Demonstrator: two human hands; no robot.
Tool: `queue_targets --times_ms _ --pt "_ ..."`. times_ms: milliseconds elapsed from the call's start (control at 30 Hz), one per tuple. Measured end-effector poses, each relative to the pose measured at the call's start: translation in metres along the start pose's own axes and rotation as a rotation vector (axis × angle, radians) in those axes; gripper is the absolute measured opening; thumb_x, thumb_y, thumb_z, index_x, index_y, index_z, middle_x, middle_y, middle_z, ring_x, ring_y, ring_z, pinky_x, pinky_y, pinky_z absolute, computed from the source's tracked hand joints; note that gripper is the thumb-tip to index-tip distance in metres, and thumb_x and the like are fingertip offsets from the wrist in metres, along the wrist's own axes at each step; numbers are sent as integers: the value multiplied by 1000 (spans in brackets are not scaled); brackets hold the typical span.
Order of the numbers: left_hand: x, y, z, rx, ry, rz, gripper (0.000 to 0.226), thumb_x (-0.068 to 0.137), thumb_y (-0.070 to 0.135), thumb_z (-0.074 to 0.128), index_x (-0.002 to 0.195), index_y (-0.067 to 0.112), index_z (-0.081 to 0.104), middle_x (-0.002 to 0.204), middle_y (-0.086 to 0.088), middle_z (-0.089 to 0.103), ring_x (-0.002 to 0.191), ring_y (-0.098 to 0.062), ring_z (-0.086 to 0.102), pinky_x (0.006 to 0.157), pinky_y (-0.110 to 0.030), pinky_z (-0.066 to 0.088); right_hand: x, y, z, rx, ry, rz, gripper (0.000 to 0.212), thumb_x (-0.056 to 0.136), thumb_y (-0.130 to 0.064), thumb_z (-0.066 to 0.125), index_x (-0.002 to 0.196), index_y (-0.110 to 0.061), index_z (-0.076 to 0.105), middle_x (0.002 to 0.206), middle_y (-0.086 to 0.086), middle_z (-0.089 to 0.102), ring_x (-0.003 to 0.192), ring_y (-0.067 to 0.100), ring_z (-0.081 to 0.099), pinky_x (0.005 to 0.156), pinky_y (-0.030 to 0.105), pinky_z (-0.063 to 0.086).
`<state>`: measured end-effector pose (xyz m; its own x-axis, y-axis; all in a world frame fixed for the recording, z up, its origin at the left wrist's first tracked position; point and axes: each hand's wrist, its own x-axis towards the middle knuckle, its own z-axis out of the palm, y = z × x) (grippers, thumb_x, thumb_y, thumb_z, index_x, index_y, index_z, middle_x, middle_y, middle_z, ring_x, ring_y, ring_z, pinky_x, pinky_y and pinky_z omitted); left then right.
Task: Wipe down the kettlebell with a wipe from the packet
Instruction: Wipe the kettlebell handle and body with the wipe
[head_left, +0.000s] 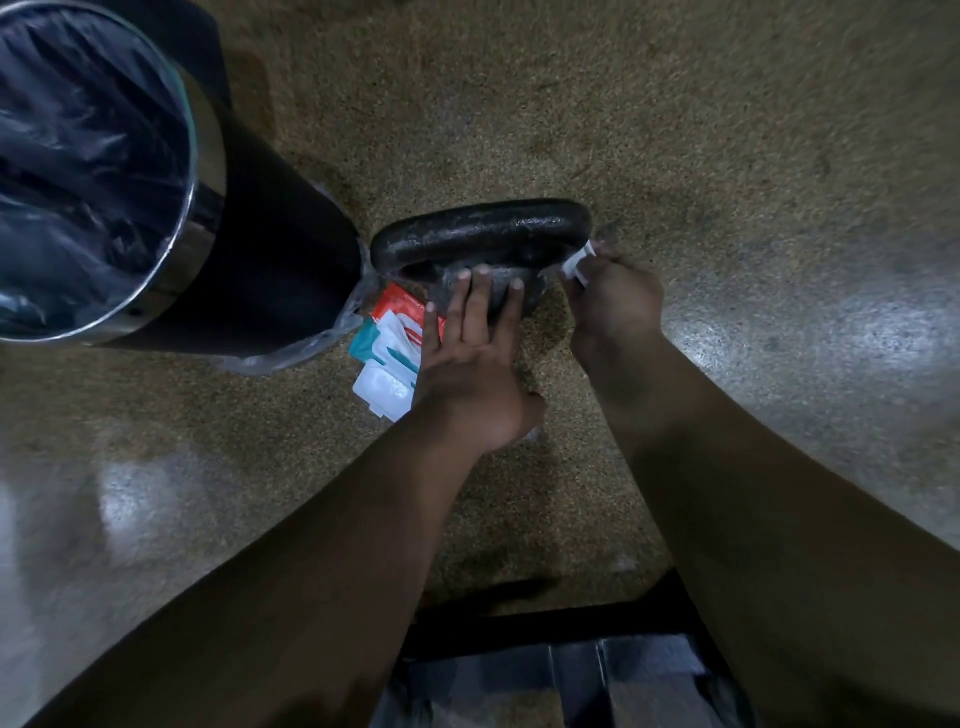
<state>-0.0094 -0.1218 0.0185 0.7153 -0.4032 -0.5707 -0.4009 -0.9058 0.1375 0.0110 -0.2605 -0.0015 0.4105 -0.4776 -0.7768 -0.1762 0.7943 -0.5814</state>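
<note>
Our left hand lies flat, fingers spread, on the kettlebell at centre frame; our right hand pinches a wipe against its handle.

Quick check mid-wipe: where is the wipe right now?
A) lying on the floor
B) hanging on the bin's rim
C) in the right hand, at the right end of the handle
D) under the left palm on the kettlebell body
C: the white wipe is pinched in the right hand against the right end of the kettlebell handle, while the left hand rests bare on the body.

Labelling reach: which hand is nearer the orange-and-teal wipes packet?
Left. The left hand overlaps the orange-and-teal wipes packet; the right hand is off beside the black iron kettlebell.
</note>
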Motion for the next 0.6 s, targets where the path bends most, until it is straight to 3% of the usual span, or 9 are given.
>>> queue_targets --times_ms 167,400,600 --pt "-1 0 1 5 -5 6 118 80 59 63 156 28 -23 159 -7 -38 146 -23 -36 122 -49 -13 0 -2 -10 3 -55 28 29 87 14 52 113 7 62 85 11 69 74 17 68 63 20 54" --pt "0 0 0 11 -8 6 120 79 59 64 156 28 -23 159 -8 -39 146 -24 -37 122 -50 -12 1 -3 -4 -5 -55 33 24 88 14 52 99 -2 65 77 6 70 65 12 70 60 19 53" --pt "1 -1 3 27 -10 2 120 80 61 62 154 28 -26 156 -7 -43 143 -23 -41 121 -52 -12 4 -9 -7 21 -80 14 24 89 13 50 100 -2 65 97 14 69 81 18 69 62 19 53"
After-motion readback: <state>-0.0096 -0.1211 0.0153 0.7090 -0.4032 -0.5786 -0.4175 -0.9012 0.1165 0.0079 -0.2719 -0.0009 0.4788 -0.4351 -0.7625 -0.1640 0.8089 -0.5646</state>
